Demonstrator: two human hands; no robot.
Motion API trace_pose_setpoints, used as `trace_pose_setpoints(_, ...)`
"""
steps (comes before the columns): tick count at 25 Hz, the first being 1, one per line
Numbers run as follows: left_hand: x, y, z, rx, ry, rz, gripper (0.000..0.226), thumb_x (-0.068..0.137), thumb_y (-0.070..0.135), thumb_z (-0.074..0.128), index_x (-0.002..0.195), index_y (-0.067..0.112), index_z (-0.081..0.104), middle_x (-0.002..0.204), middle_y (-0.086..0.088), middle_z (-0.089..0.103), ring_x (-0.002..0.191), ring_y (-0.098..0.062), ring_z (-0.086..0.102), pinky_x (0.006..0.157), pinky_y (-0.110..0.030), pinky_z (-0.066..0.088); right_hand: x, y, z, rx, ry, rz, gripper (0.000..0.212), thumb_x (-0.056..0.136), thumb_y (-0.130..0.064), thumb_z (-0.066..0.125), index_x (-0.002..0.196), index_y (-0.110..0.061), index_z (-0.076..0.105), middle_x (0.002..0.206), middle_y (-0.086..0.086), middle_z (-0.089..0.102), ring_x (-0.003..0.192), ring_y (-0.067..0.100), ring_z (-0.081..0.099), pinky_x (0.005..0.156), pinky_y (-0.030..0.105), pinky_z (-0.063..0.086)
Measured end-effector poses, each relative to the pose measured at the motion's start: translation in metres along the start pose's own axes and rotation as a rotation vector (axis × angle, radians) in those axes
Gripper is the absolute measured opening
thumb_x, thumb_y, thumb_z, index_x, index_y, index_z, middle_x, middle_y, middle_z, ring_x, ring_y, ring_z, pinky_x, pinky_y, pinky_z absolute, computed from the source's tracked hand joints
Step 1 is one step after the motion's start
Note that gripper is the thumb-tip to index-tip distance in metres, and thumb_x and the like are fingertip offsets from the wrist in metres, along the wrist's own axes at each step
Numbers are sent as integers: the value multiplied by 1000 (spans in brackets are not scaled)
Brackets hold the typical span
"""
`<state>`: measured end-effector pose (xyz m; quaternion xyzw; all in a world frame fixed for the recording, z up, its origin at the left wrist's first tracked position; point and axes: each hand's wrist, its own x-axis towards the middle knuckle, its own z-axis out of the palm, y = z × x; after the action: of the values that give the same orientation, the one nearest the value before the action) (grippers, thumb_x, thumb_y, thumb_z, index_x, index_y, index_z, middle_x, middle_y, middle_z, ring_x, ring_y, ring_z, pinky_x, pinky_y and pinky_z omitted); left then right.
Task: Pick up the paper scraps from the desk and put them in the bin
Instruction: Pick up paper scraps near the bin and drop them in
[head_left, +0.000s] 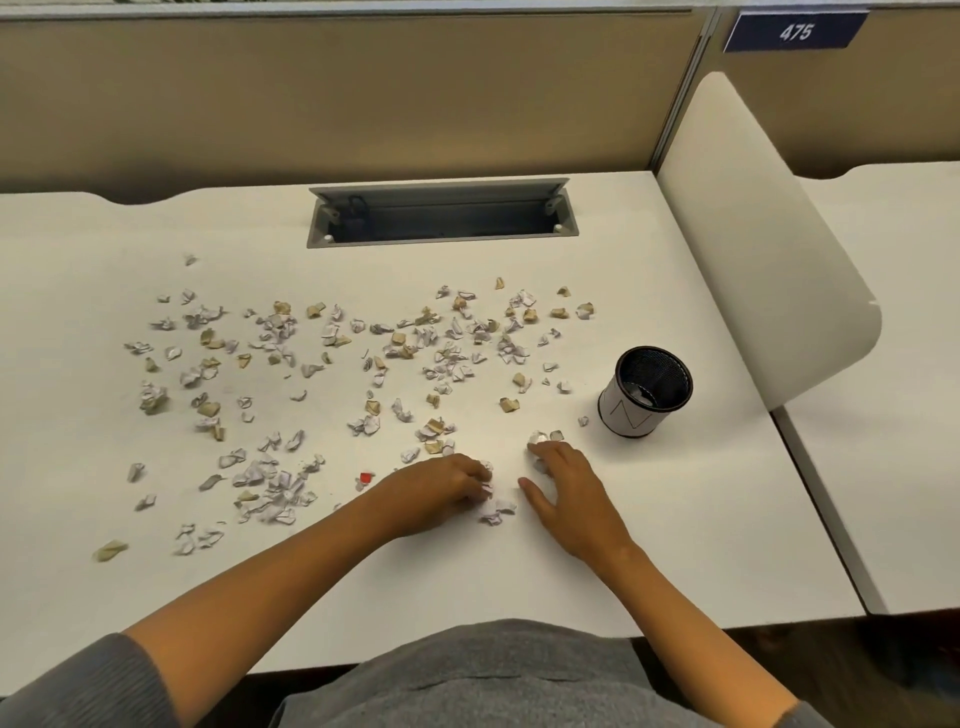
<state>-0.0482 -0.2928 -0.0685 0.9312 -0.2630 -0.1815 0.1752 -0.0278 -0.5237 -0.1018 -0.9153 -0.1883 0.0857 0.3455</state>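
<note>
Barely begun, I judge — a few scraps lie in the bin (647, 397) at right while paper scraps (322, 374) litter the desk (649, 545) — left hand (441, 491) pinching near scraps, right hand (569, 499) spread flat over others.

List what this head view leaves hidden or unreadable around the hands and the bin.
- Left hand: its curled fingers hide how many white scraps they pinch.
- Right hand: its fingertips cover the scraps under them; no grip can be told.
- Bin: its dark mesh wall hides how full it is.
- Writing on the scraps: too small.
</note>
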Motion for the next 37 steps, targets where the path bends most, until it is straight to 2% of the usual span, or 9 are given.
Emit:
trace_pose_setpoints(6, -1, -3, -1, -115, 64, -133, 28, 88, 3, 58, 110, 10, 74, 124, -3, 65, 112, -19, 61, 93, -29, 49, -9, -18, 16, -89, -143, -71, 70, 80, -66, 61, 135, -24, 52, 134, -12, 45, 122, 5, 42, 98, 21, 45)
trace_pose_setpoints(12, 5, -3, -7, -234, 141, -280, 24, 85, 2, 63, 103, 9, 76, 110, -4, 71, 100, -15, 65, 86, -20, 52, -11, -19, 21, -37, -119, -152, 25, 96, -32, 60, 115, -19, 68, 119, -6, 55, 105, 10, 55, 87, 21, 48)
trace_pose_setpoints(17, 10, 7, -15, -437, 288, -406, 16, 82, 7, 71, 94, 14, 78, 98, 1, 75, 88, -7, 67, 83, -21, 55, -2, -17, 18, -45, -108, -182, 14, 97, -21, 56, 102, -16, 69, 102, -5, 58, 90, 9, 52, 76, 22, 45)
trace_pose_setpoints(20, 13, 9, -25, -518, 334, -504, 13, 79, 13, 77, 91, 18, 79, 89, 7, 76, 78, -4, 68, 71, -15, 54, 4, -16, 9, 18, -119, -113, 12, 96, -18, 58, 99, -16, 69, 97, -5, 59, 83, 9, 56, 76, 26, 50)
trace_pose_setpoints(24, 16, 12, -36, -659, 341, -567, 10, 77, 12, 78, 85, 18, 80, 61, 19, 71, 60, -3, 68, 51, -7, 46, 16, -18, -25, 217, 50, -55, 6, 91, -14, 66, 90, -16, 71, 90, -3, 63, 80, 8, 64, 74, 20, 57)
trace_pose_setpoints(26, 18, 15, -39, -704, 344, -582, 9, 77, 12, 77, 83, 17, 80, 60, 19, 71, 60, -8, 69, 49, -8, 44, 27, -18, -53, 291, 160, -30, 7, 90, -12, 68, 89, -18, 71, 91, -2, 66, 80, 6, 65, 71, 14, 55)
trace_pose_setpoints(30, 26, 18, -39, -817, 352, -625, 8, 76, 10, 77, 77, 17, 79, 74, 3, 77, 78, -17, 74, 66, -18, 53, 46, -5, -115, 291, 390, 54, 7, 89, -15, 69, 91, -20, 73, 92, -10, 69, 82, 1, 67, 73, 7, 48)
trace_pose_setpoints(34, 38, 23, -43, -867, 341, -629, 9, 76, 8, 77, 77, 17, 79, 80, -2, 78, 82, -16, 74, 71, -21, 54, 53, 17, -142, 163, 372, 225, 12, 89, -21, 70, 98, -14, 73, 93, -3, 69, 86, 11, 68, 73, 12, 47)
trace_pose_setpoints(37, 52, 29, -52, -880, 327, -619, 3, 77, 8, 76, 79, 8, 79, 71, 2, 76, 71, 3, 70, 60, -12, 46, 51, 23, -146, 230, 370, 320, 22, 87, -24, 74, 106, -15, 71, 92, -3, 70, 84, 9, 68, 67, 11, 45)
